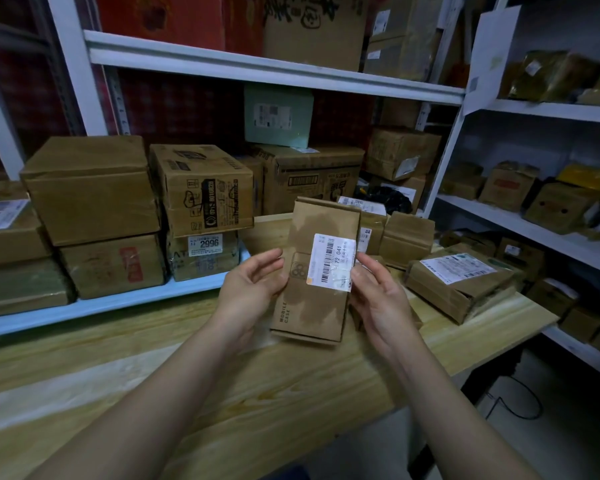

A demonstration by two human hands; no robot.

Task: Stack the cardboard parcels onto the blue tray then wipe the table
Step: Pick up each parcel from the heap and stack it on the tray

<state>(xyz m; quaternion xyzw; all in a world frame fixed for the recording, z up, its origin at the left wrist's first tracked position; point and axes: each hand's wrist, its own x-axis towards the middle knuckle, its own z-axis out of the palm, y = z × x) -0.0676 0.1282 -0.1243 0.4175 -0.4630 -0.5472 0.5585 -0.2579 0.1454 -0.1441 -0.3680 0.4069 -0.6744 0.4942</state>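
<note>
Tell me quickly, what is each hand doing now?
Left hand: holding the left edge of the flat cardboard parcel.
Right hand: holding the same parcel's right edge.

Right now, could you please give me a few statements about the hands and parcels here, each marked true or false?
1. Both hands hold one flat cardboard parcel above the wooden table. True.
2. The held parcel bears no label. False: a white barcode label is stuck on its face.
3. The left hand grips the parcel's left edge and the right hand its right edge. True.
4. The table holds no other parcels. False: more lie at the right, including one with a large white label.
5. "MOBILE CASE" is printed on the held parcel. True.
</note>
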